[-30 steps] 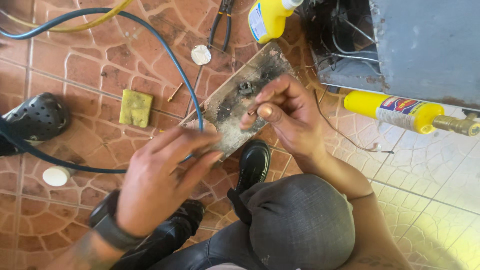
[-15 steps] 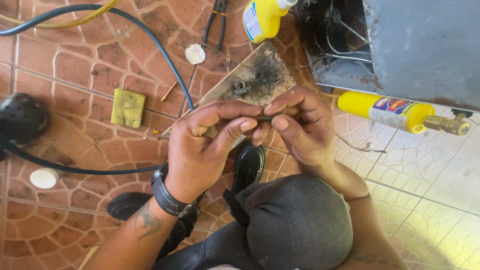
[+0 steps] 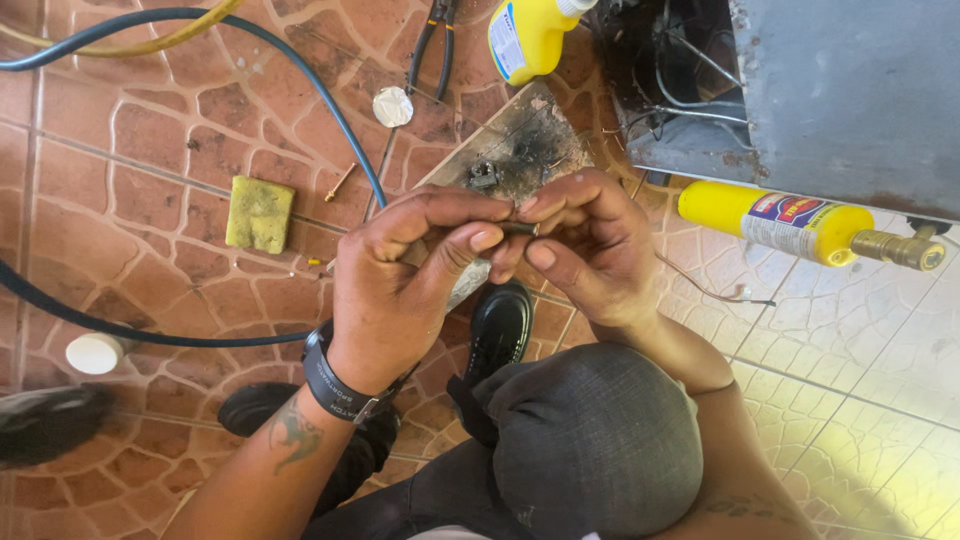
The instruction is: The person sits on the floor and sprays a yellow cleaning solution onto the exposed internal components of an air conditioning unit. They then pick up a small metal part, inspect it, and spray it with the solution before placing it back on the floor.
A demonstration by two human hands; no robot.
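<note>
My left hand (image 3: 400,285), with a black watch on its wrist, and my right hand (image 3: 590,240) meet fingertip to fingertip above a scorched wooden board (image 3: 525,145). Both pinch a small dark metal part (image 3: 517,228) between thumbs and forefingers. The part is short and tube-like; most of it is hidden by my fingers. A small metal fitting (image 3: 483,177) lies on the board just beyond my hands. My bent knee in grey trousers (image 3: 590,440) is below the hands.
A yellow gas cylinder with a brass valve (image 3: 790,222) lies to the right, below a grey metal cabinet (image 3: 850,90) with exposed wires. A yellow bottle (image 3: 530,35), pliers (image 3: 435,40), a blue hose (image 3: 300,70), a yellow sponge (image 3: 258,212) and a white lid (image 3: 95,352) rest on the tiled floor.
My left hand rose from the board's left end and joined the right hand at the small part. Both hands now hold it a little higher and closer to me.
</note>
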